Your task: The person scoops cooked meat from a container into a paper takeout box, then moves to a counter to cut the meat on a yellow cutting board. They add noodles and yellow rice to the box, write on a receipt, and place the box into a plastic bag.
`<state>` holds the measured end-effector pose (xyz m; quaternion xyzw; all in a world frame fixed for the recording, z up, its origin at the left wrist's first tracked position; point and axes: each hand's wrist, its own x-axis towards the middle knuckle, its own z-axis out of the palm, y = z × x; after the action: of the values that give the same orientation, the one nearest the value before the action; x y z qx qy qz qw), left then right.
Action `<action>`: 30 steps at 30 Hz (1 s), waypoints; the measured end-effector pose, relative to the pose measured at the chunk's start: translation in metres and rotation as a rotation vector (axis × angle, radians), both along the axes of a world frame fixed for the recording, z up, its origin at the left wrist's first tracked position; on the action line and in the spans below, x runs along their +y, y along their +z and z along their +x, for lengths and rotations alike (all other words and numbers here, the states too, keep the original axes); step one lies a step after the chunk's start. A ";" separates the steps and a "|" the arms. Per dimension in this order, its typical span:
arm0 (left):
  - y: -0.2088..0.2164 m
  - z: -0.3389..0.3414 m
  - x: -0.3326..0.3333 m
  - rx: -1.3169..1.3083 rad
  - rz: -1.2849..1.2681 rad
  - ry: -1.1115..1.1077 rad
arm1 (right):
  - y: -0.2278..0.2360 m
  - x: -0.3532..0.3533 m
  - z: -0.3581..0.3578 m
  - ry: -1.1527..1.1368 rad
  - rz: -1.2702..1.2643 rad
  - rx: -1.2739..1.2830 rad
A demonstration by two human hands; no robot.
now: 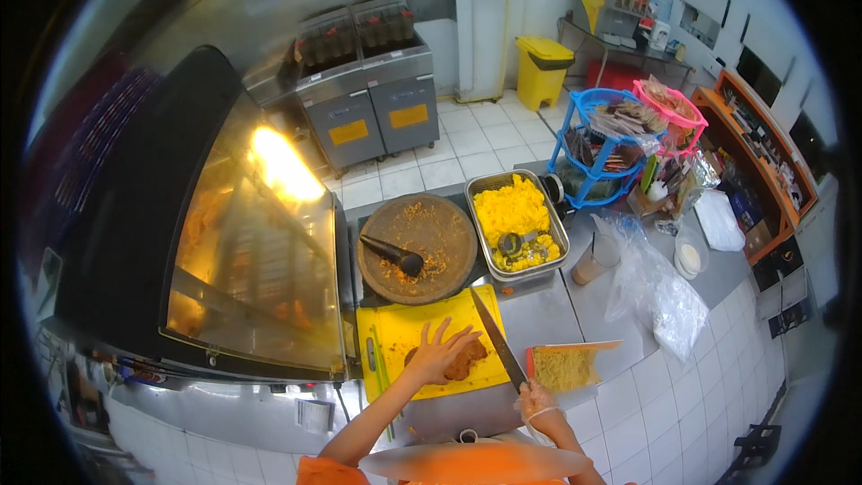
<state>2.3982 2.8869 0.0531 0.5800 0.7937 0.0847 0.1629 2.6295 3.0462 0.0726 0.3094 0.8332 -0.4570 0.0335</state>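
My left hand [437,355] lies with its fingers spread over a browned piece of fried meat [466,361] on a yellow cutting board [485,305]. In my right hand [541,404], which wears a clear plastic glove, is the handle of a long knife [499,341]. Its blade points away from me across the board's right edge, apart from the meat. Long green stalks [381,368] run down the board's left side. Beyond the board sits a wide stone mortar [386,211] with orange crumbs and a dark pestle [391,255] resting in it.
A lit glass display cabinet [260,278] fills the left. Yellow rice with a metal scoop [509,244] lies in a steel pan [564,250]. Rightward are a paper sheet [566,366], a cup of brown drink [596,260], plastic bags [673,310] and a blue rack [575,157].
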 end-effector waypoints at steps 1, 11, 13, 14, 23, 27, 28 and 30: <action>0.005 0.000 -0.005 -0.012 -0.002 0.088 | 0.005 0.002 -0.002 0.040 0.027 -0.081; -0.011 -0.017 -0.033 0.218 0.108 0.254 | 0.002 -0.034 -0.062 0.221 0.142 -0.568; -0.023 -0.018 -0.032 0.181 0.083 0.230 | 0.000 -0.041 -0.069 0.190 0.123 -0.625; -0.028 -0.017 -0.031 0.156 0.077 0.234 | 0.000 -0.043 -0.071 0.174 0.125 -0.641; -0.041 -0.017 -0.026 -0.079 0.161 0.293 | -0.036 -0.042 -0.071 0.339 0.146 -0.627; -0.037 -0.023 -0.028 -0.050 0.144 0.259 | -0.052 -0.050 -0.069 0.256 0.058 -0.622; -0.035 -0.025 -0.029 -0.044 0.173 0.258 | -0.053 -0.051 -0.068 0.247 0.062 -0.612; -0.029 -0.027 -0.029 -0.038 0.196 0.247 | -0.052 -0.051 -0.064 0.255 0.061 -0.529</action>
<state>2.3713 2.8576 0.0241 0.4893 0.8437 0.1920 0.1089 2.5650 2.9954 0.0201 0.3112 0.8412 -0.3273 0.2973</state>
